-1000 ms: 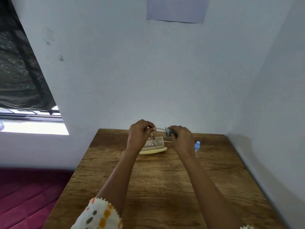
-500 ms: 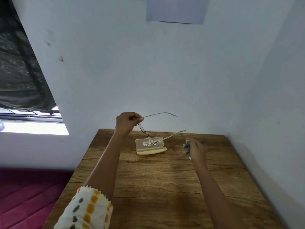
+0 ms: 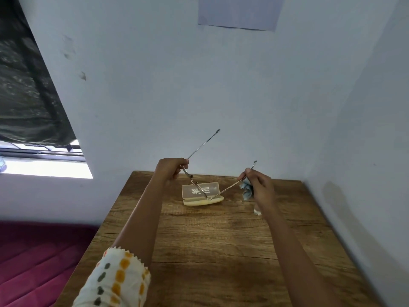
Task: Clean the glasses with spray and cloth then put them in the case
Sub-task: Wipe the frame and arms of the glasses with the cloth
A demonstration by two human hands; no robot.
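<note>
Glasses (image 3: 193, 182) hang in the air between the two hands, spread open, with the front slanting down from the left hand (image 3: 170, 171) toward a low point about midway between the hands. Left fingers are curled round the upper end of the front, near the hinge, and that side's temple sticks up and away to the right past the knuckles. From the low end of the front the other temple rises to the right hand (image 3: 259, 186), which pinches it near the tip between thumb and forefinger, so the tip pokes out just above the fingers. Same hand also clutches a bunched pale blue cloth (image 3: 246, 191) in its remaining fingers, the cloth hanging just under the pinched temple. Below the glasses, between the hands and slightly beyond them, an open case (image 3: 200, 192) lies on the table (image 3: 221, 251), its lid standing up with print on the inside and its yellow base toward the person; whether the low corner of the glasses touches the case cannot be told. Just behind the right wrist a small clear piece of a bottle (image 3: 257, 211) shows, the rest hidden by the arm. A spotted sleeve (image 3: 115, 282) covers the left forearm near the elbow. Far to the left of the left hand are a window (image 3: 44, 168) and a dark curtain (image 3: 26, 85), and above both hands a sheet of paper (image 3: 239, 12) is on the wall.
</note>
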